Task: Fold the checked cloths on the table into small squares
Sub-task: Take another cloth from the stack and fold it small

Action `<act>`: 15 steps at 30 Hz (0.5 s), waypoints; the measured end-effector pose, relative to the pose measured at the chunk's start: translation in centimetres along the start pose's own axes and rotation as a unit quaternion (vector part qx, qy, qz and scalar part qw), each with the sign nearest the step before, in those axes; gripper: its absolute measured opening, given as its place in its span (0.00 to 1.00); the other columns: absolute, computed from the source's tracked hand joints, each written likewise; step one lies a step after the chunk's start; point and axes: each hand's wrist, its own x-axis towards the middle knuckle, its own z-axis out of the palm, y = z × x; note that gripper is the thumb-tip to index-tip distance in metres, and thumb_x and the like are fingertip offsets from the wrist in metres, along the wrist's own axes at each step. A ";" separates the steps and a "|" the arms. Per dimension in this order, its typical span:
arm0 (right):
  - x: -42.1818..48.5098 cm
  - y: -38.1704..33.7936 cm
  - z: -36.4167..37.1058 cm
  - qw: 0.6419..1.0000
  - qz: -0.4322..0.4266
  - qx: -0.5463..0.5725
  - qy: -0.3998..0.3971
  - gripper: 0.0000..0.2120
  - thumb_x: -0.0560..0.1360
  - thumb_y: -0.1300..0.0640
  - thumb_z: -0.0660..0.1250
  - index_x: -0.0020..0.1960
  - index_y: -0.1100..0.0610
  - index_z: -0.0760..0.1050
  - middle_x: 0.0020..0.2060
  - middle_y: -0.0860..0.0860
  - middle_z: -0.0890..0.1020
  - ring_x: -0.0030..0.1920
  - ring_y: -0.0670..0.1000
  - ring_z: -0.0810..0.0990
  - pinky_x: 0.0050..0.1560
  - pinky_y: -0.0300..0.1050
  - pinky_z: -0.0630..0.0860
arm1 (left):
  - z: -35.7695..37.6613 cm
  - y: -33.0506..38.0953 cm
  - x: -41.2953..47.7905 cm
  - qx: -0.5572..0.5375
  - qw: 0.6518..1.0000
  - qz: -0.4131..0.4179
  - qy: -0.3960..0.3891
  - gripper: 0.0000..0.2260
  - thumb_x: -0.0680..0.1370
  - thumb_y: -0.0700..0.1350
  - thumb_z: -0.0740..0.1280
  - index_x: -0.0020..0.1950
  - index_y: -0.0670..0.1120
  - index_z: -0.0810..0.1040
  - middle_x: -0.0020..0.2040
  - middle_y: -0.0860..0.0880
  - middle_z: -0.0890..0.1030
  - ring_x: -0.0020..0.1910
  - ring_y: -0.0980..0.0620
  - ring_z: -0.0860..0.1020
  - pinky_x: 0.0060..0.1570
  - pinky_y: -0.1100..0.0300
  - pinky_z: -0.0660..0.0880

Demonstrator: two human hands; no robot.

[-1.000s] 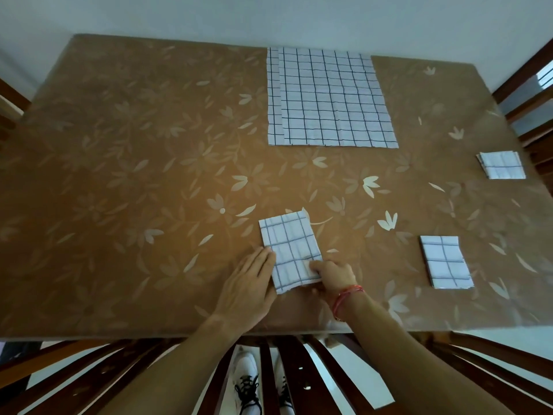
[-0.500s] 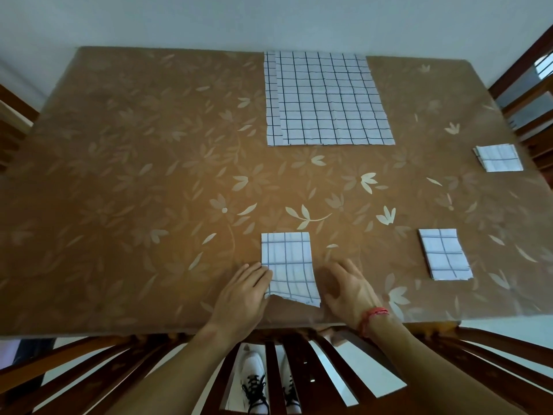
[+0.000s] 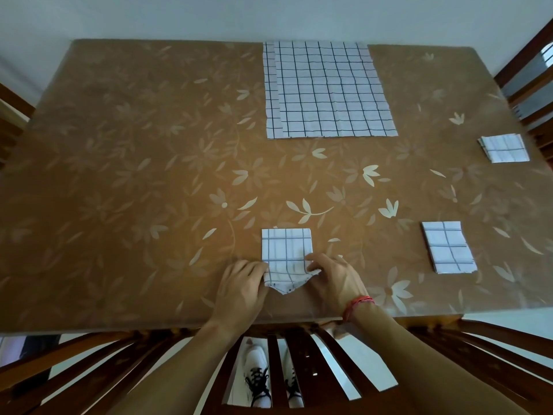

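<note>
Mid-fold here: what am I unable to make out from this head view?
Head view: where the left hand and right hand grip the near cloth, its lifted edge hides the fingertips beneath.
Flat cloths at the far edge: two layers show; any more are covered by the top one.
Far-right folded square: layer count too small to tell.

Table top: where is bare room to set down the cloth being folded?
The table is bare left of the flat cloths and the left hand. So is the band between the flat cloths and the half-folded cloth. Crowded on the right: a near folded square and a far folded square.
</note>
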 end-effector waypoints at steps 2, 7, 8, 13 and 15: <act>0.1 -0.1 0.1 0.999 -0.007 -0.008 0.049 0.13 0.74 0.53 0.69 0.58 0.48 0.77 0.48 0.51 0.81 0.49 0.53 0.78 0.49 0.45 0.76 | 0.0 0.1 0.5 -0.011 1.000 -0.022 0.006 0.14 0.77 0.50 0.59 0.57 0.47 0.79 0.51 0.54 0.82 0.53 0.52 0.75 0.53 0.56 0.69; 1.1 -0.4 0.0 0.998 0.030 -0.018 0.058 0.11 0.73 0.49 0.68 0.46 0.56 0.76 0.39 0.52 0.81 0.42 0.54 0.78 0.42 0.47 0.74 | -0.1 0.2 1.9 -0.031 0.997 -0.070 0.030 0.07 0.79 0.46 0.65 0.54 0.48 0.80 0.47 0.54 0.82 0.49 0.52 0.76 0.53 0.56 0.69; 1.3 -0.6 -0.1 0.997 0.037 -0.012 0.060 0.11 0.73 0.49 0.68 0.46 0.56 0.75 0.38 0.51 0.81 0.41 0.54 0.79 0.41 0.47 0.75 | -0.1 0.2 2.2 -0.037 0.995 -0.083 0.031 0.07 0.79 0.46 0.66 0.55 0.47 0.80 0.47 0.54 0.83 0.49 0.51 0.76 0.53 0.55 0.69; 2.8 -0.2 -0.1 0.997 0.051 0.017 0.060 0.07 0.73 0.50 0.67 0.49 0.51 0.76 0.37 0.45 0.81 0.40 0.51 0.79 0.41 0.45 0.76 | -0.4 0.3 3.6 -0.044 0.991 -0.125 0.016 0.11 0.79 0.46 0.65 0.60 0.47 0.77 0.46 0.52 0.82 0.49 0.50 0.74 0.54 0.54 0.68; 3.3 -0.3 -0.2 0.996 0.063 0.027 0.058 0.09 0.73 0.50 0.67 0.51 0.50 0.77 0.39 0.44 0.82 0.43 0.51 0.80 0.44 0.46 0.77 | -0.2 0.0 4.0 -0.028 0.992 -0.125 0.007 0.12 0.79 0.47 0.63 0.62 0.48 0.76 0.46 0.52 0.82 0.49 0.51 0.74 0.55 0.54 0.66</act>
